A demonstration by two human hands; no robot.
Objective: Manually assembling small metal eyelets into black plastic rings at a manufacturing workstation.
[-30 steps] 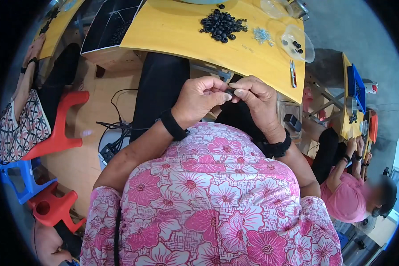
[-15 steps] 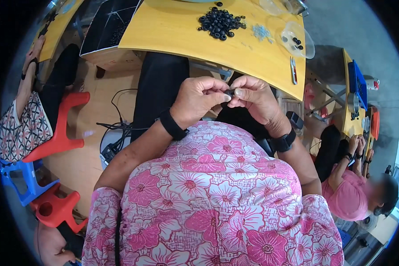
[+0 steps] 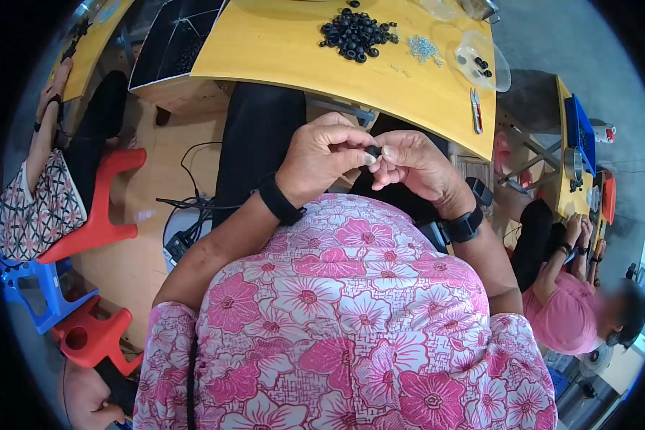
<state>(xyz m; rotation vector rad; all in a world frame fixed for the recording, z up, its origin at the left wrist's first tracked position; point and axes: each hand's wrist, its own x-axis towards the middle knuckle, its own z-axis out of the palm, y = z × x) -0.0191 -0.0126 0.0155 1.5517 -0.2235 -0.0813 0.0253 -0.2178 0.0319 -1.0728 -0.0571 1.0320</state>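
While my left hand pinches a black piece, my right hand meets it. Whether that grips too, I can't tell.

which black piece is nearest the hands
The black piece pinched by the left hand, beside the right hand; those in the black pile and clear bowl lie farther off.

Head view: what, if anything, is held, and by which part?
A small black piece, pinched on its left side by the left hand; the right hand at its right side, grip unclear.
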